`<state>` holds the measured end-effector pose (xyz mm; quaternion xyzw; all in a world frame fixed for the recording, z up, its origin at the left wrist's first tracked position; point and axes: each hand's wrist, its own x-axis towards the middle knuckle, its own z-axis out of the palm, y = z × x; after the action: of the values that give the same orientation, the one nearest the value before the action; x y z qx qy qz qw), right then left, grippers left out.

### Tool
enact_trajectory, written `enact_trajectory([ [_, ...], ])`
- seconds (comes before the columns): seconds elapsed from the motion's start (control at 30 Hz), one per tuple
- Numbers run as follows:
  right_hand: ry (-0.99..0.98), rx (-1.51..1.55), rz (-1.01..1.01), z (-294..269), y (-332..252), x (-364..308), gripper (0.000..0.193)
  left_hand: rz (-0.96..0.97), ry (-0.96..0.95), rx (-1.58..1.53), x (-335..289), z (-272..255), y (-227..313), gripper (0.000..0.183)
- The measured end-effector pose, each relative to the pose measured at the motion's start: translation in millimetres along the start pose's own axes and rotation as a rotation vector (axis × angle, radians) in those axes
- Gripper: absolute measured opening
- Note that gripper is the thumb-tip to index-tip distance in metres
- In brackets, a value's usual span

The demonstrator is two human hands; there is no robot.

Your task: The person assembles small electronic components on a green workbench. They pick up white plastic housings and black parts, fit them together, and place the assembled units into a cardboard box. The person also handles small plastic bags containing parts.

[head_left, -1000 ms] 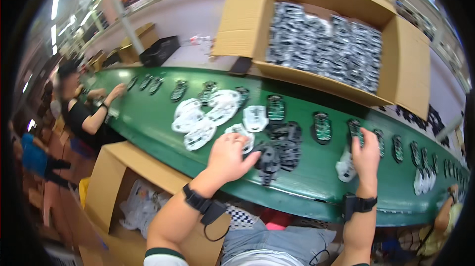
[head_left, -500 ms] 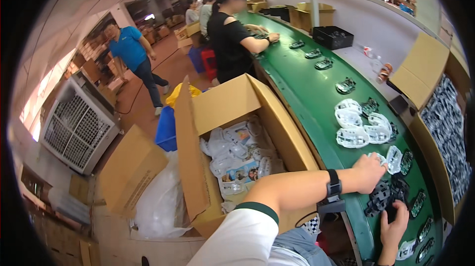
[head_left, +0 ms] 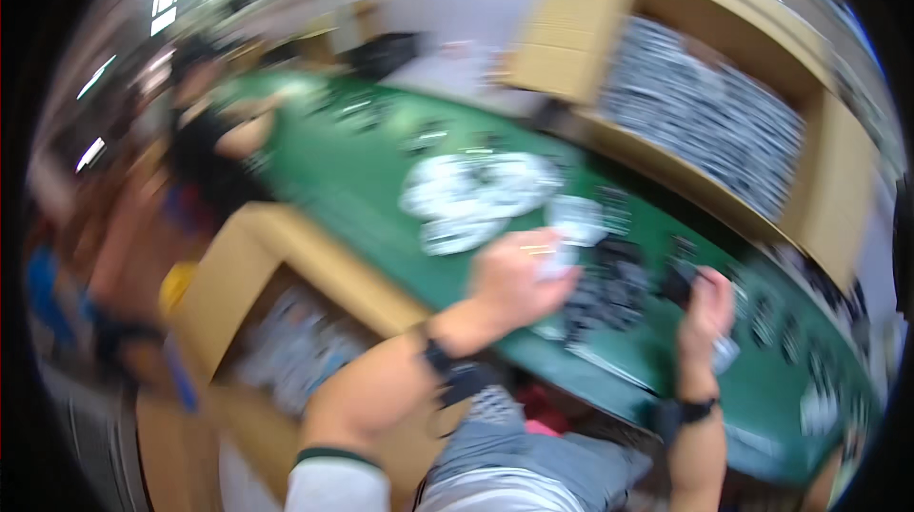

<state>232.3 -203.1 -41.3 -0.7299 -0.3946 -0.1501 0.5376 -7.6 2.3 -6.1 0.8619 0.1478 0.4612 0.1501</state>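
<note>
The view is smeared by motion. My left hand [head_left: 519, 279] is closed around a white plastic shell [head_left: 560, 261] over the green work surface [head_left: 371, 236]. Pinched in my right hand [head_left: 706, 317] is a small black part [head_left: 679, 281]; its exact kind is too blurred to tell. Between my hands lies a pile of black plastic parts [head_left: 609, 288]. More white plastic shells [head_left: 466, 193] sit grouped beyond my left hand, and a single white shell [head_left: 576, 219] rests just past its fingers.
An open carton [head_left: 257, 274] holding white pieces stands left of the surface. Along the far side, another carton [head_left: 705, 112] is packed with grey pieces. Dark circuit boards [head_left: 762, 317] lie in a row at right. A person in black [head_left: 209, 140] is at the far left.
My view has swung to the right, blurring the scene. My left hand now has a white shell in its grip. My right hand has moved away from the black pile with a black part.
</note>
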Motion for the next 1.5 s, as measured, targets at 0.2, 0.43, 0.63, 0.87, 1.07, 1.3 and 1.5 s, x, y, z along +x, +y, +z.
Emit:
enact_trajectory([
  [0.2,-0.089,0.438,0.543,-16,46,-1,0.014,0.14,-0.113,-0.184,13,2,38,0.039],
  [0.43,-0.192,-0.035,-0.081,-8,1,-13,0.032,0.335,-0.229,-0.128,-8,-7,37,0.046],
  [0.63,-0.4,0.195,-0.222,28,-1,-35,0.032,0.269,-0.353,-0.184,-11,-21,49,0.045],
  [0.87,-0.152,0.314,-0.427,20,-21,-29,0.054,-0.279,-0.417,-0.684,-20,-6,64,0.035],
  [1.07,-0.38,0.56,-0.442,13,-42,-42,0.072,-0.594,-0.531,-0.84,6,16,85,0.041],
  [1.3,-0.5,0.425,-0.384,22,-51,-27,0.059,-0.243,-0.442,-0.539,-13,9,75,0.054],
  [1.5,-0.378,0.651,-0.13,-6,8,-39,0.06,0.237,-0.25,-0.326,-25,41,64,0.055],
])
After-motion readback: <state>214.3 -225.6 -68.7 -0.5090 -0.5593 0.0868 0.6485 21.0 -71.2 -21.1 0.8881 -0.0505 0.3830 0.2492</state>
